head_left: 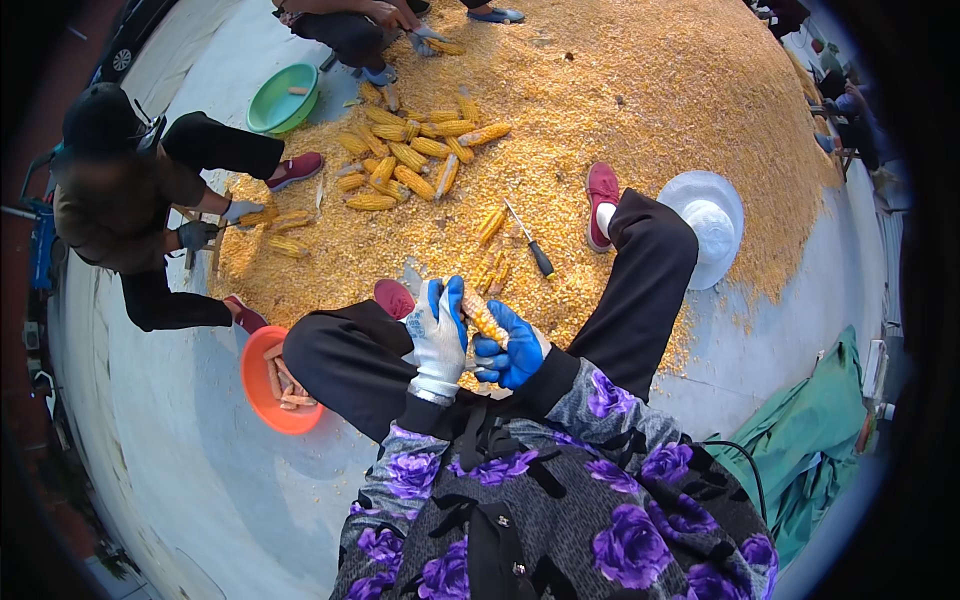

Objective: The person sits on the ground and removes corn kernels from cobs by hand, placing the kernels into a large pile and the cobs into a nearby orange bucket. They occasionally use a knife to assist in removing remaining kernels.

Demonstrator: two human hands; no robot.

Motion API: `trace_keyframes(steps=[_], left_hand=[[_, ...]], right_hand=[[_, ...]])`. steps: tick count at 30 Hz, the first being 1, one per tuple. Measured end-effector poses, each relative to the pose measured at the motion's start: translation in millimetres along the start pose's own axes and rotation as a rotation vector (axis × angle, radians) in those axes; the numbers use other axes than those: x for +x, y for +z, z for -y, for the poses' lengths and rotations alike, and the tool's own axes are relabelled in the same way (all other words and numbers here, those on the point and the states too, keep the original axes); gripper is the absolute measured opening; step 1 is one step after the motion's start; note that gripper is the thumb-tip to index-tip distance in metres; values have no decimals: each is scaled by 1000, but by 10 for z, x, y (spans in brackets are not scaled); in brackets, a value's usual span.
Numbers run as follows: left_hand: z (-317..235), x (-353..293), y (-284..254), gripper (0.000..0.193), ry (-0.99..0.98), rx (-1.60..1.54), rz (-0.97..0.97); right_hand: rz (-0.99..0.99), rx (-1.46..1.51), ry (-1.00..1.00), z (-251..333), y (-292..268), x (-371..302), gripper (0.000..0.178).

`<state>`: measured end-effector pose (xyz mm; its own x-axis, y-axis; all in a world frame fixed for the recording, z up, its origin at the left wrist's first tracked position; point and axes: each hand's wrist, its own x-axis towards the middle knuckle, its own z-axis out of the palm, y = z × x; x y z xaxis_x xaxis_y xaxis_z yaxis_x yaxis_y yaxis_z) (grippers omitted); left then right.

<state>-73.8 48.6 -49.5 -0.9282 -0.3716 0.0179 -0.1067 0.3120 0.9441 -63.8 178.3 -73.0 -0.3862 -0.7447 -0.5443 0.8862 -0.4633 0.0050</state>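
Observation:
My right hand (515, 347), in a blue-coated glove, wraps round a partly shelled corn cob (487, 320) above my lap. My left hand (438, 335), in a white glove with blue fingers, is closed against the cob's left side; its fingertips are partly hidden. Beyond my hands a screwdriver (541, 258) with a dark handle lies on the loose kernels. Beside it are a corn ear (491, 226) with rows taken off and more partly shelled ears (491, 270).
A kernel heap (660, 90) spreads ahead, with a pile of corn ears (410, 150) on it. An orange basin (283, 425) with bare cobs stands left, a green basin (262, 108) farther off. A white hat (705, 228) lies right. A person (125, 190) works a cob at left; others sit farther away.

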Motion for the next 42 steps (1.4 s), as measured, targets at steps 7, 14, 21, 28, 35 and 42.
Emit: trace_keyframes(steps=[7,14,21,28,35,42], left_hand=[[112,96,-65,22,-375,-509,204],[106,187,23,19,-58,-142,135],[208,274,-142,21,-286,-193,162],[29,164,-251,36,414,487,617],[419,-73,-148,30,-580,-399,495],[578,-269,129,34,-725,-913,376]], right_hand=[[65,15,-9,109,-156,37,40],[50,-14,33,75,-191,11,47],[7,-69,-21,112,-100,-46,59],[-238,-679,-28,500,-337,38,48],[-201,-522,-156,821,-377,123,59],[-128,-708,-330,426,-426,375,34]])
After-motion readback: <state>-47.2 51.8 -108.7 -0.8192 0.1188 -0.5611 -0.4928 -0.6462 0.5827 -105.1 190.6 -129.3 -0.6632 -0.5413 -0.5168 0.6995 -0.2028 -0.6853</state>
